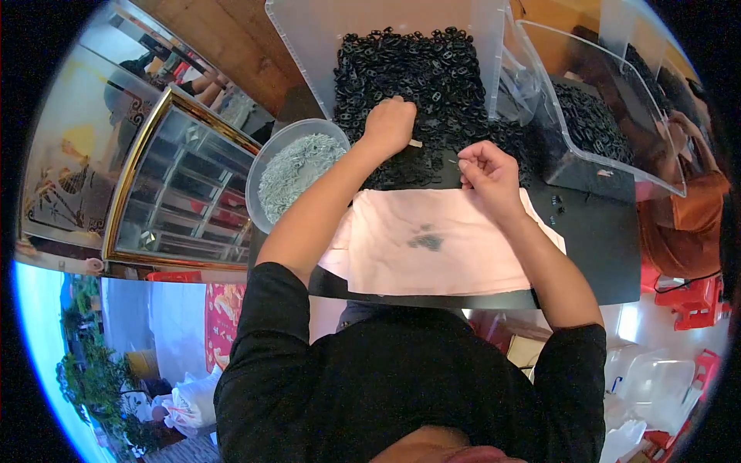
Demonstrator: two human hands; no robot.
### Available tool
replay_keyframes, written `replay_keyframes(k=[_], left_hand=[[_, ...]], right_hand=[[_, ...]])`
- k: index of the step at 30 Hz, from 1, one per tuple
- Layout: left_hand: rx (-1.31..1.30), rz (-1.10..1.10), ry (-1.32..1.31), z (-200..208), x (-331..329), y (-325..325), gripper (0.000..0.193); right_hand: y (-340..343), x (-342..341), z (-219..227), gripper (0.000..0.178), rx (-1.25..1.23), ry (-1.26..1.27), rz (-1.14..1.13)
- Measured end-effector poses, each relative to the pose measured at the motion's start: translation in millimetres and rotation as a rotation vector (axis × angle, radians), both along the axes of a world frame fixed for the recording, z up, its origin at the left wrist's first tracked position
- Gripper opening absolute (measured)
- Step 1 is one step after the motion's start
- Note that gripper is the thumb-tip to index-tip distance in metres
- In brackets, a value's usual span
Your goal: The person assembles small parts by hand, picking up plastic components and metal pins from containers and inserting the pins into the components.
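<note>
A heap of small black oval pieces with holes (pixel 409 65) spills out of a clear plastic bin onto the black table. Over the near part of this heap is my left hand (pixel 391 125), its fingers curled down and mostly hidden; a beige bit shows by its fingertips. My right hand (pixel 492 171) is closed in a pinch just above the far right edge of a pale pink cloth (pixel 386 266). From its fingertips pokes a small thin metal pin (pixel 453 160). Left of my left forearm, a round translucent tub (pixel 253 185) holds many small silvery metal pieces (pixel 289 174).
A dark smudge marks the cloth's middle. Another clear bin (pixel 571 147) with black pieces stands at the right. A few loose black pieces (pixel 557 204) lie on the table (pixel 606 255) beside the cloth. Another person's arm (pixel 687 127) shows at the far right, near red stools (pixel 687 305).
</note>
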State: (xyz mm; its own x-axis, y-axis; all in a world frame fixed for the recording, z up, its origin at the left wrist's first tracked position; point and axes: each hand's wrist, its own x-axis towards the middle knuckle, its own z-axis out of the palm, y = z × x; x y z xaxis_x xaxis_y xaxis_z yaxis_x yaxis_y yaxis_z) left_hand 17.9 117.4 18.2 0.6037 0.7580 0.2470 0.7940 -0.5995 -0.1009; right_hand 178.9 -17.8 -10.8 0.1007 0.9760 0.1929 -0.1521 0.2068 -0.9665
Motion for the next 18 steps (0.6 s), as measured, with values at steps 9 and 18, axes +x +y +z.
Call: replay_keyframes(k=[9, 18], left_hand=[[-1.031, 0.029, -1.116, 25, -6, -47, 0.011], [-1.359, -0.008, -1.446, -7, -18, -89, 0.014]], right_hand=[[0, 5, 7, 0.006, 0.08, -0.038, -0.073], [-2, 5, 6, 0.008, 0.042, -0.084, 0.017]])
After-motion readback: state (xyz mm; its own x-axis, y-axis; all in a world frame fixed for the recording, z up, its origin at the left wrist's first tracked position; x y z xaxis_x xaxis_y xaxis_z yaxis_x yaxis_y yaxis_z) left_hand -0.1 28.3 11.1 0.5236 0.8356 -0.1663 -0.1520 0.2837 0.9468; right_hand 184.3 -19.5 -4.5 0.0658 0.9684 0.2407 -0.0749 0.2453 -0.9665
